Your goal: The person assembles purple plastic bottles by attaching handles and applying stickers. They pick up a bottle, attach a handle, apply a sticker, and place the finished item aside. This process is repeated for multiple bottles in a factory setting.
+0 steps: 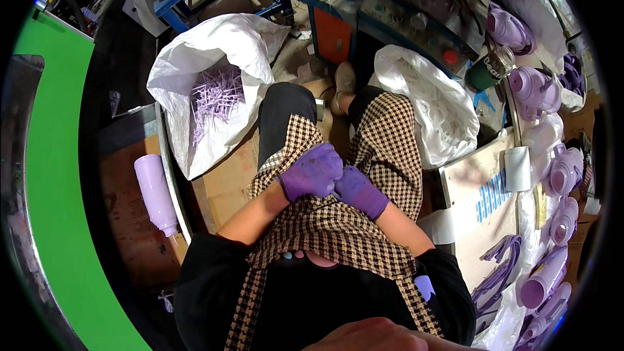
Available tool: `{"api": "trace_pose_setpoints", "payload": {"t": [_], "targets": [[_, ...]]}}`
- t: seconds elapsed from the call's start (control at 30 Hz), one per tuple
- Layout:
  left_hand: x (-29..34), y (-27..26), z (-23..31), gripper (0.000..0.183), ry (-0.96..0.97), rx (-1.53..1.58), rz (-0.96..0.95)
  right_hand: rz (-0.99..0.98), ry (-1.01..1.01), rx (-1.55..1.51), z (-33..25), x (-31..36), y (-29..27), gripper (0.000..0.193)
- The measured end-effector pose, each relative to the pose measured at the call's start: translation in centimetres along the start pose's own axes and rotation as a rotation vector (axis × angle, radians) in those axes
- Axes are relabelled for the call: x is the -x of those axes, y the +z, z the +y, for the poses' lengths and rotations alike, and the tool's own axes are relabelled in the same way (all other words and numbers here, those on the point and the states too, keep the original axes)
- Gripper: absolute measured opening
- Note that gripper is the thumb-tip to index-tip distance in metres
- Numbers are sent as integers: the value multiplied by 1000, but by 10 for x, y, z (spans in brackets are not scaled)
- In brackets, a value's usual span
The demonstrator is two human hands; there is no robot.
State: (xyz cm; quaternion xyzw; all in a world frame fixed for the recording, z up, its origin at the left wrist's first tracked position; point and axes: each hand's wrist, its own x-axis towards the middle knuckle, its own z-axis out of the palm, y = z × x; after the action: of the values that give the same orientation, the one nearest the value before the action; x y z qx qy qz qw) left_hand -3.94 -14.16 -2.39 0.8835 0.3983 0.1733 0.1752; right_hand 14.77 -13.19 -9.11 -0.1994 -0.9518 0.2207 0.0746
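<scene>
Both my hands wear purple gloves and meet over the checked apron (312, 234) on my lap. My left hand (312, 172) is closed in a fist, its knuckles up. Against it, a little lower and to the right, my right hand (359, 192) is closed too. Whatever the fingers hold is hidden between the gloves. To the left of my knees a white sack (195, 42) gapes around thin lilac plastic sticks (218, 94). A lilac plastic bottle (155, 192) lies farther left, neck toward me.
Beside my right knee stands another white sack (448, 136) with pale pieces inside. A white board (465, 188) on the right holds purple strips (499, 270) and a white roll (517, 169). Several lilac containers (545, 279) line the right edge. Ahead is a machine (422, 0).
</scene>
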Motion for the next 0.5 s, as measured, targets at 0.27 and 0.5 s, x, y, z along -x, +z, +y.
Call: {"api": "trace_pose_setpoints", "payload": {"t": [0.27, 0.5], "targets": [[-5, -37, -1, 9, -170, -230, 197, 203, -27, -219, 3, -6, -14, 22], [36, -86, -15, 14, -225, -431, 462, 554, -138, -197, -16, -10, -66, 32]]}}
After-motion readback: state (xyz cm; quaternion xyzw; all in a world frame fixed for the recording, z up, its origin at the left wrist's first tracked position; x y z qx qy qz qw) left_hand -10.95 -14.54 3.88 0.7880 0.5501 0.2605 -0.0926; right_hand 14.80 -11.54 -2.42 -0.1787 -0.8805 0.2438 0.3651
